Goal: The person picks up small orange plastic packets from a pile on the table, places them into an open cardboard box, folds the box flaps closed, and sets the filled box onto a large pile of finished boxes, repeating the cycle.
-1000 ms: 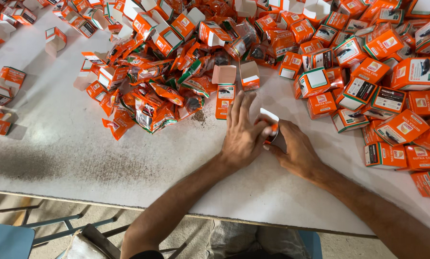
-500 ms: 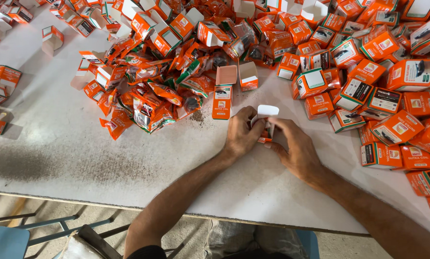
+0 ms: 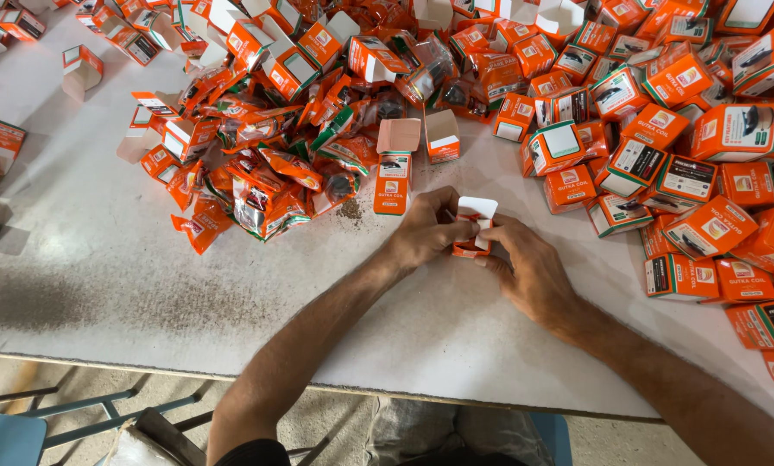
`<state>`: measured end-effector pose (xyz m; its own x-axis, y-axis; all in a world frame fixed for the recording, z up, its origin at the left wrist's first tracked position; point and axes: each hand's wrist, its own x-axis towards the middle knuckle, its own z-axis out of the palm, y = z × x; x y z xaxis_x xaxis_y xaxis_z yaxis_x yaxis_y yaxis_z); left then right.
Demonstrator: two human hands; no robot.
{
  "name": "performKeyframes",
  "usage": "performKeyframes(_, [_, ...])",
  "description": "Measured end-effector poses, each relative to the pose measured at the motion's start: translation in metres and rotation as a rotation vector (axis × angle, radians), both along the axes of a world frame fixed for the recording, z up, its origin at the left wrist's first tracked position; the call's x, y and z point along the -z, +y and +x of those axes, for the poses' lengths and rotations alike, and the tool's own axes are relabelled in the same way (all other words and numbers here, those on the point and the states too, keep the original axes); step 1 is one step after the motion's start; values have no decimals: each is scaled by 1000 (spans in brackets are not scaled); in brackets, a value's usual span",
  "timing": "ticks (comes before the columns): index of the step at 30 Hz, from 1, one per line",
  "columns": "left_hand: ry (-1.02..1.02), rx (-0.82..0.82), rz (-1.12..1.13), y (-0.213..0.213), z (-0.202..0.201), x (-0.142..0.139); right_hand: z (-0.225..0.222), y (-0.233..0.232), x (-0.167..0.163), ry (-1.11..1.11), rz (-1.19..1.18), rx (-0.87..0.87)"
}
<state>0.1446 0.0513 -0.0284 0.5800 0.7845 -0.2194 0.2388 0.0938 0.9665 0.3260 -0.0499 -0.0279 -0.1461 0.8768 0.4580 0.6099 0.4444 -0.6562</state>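
The small orange carton (image 3: 474,231) sits near the middle of the white table (image 3: 102,285), pinched between both hands just above the surface, its white top flap standing open and pointing away from us. We see the left hand (image 3: 426,235) curled against the carton's left side with fingertips closed on it, and the right hand (image 3: 525,263) cupped round its right side and near edge, fingers likewise closed on the cardboard; neither hand holds anything else.

From here we judge a few risks. The cardboard looks thin, so too firm a squeeze from either side could crease the walls or bend the open flap. With the flap up, whatever is inside (we cannot see it) might slip out if the carton tips. Just beyond the hands lies a flat, unfolded orange carton (image 3: 393,173), and further off a heap of crumpled orange sachets (image 3: 270,185); to the right a pile of closed orange boxes (image 3: 706,181) crowds close, so a wide elbow movement could knock some over.
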Motion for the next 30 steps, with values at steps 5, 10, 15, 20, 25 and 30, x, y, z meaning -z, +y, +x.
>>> performKeyframes(5, [-127, 16, 683, -28, -17, -3, 2, -1, 6, -34, -11, 7])
performKeyframes(10, [-110, 176, 1124, -32, -30, -9, 5, 0, 13, 117, -154, -12])
performKeyframes(15, [-82, 90, 987, -34, -25, -5, 3, 1, 14, 100, -114, 0])
performKeyframes(20, [-126, 82, 958, -37, -25, 0, 1, -1, 2, 68, -140, 14])
performKeyframes(25, [24, 167, 1174, -38, -28, -4, 2, -4, -5, -53, 15, -23])
performKeyframes(30, [155, 177, 1279, -44, -35, -8, 4, 0, -8, -122, 53, -84])
